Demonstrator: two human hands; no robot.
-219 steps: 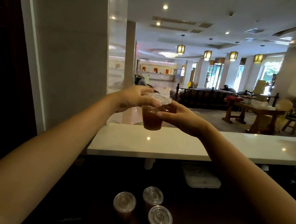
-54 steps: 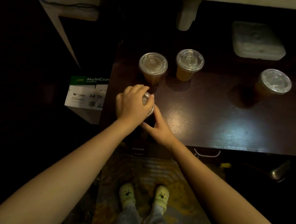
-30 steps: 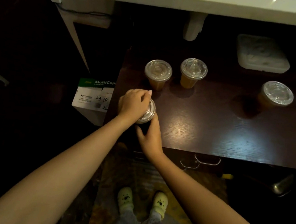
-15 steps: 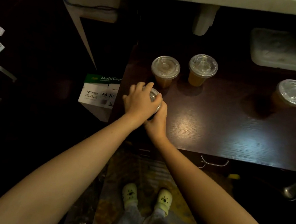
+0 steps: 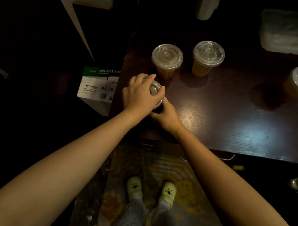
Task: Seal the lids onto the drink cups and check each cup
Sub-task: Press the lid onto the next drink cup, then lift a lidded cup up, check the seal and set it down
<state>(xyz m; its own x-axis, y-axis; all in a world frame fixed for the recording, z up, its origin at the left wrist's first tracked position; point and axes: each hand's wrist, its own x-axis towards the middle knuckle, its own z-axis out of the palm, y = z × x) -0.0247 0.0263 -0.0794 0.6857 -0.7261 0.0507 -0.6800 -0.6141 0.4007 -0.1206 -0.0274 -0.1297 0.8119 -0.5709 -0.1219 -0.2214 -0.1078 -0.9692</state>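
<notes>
Cup stood near the left front edge of the dark table, almost hidden. Left hand lay palm-down, fingers curled over the lid; right hand wrapped low around the cup wall. Best sealed by pressing evenly round the rim while steadying the base. Three lidded cups stood behind.

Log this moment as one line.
left hand pressing clear plastic lid | right hand gripping cup beneath | three lidded cups on dark wooden table
</notes>
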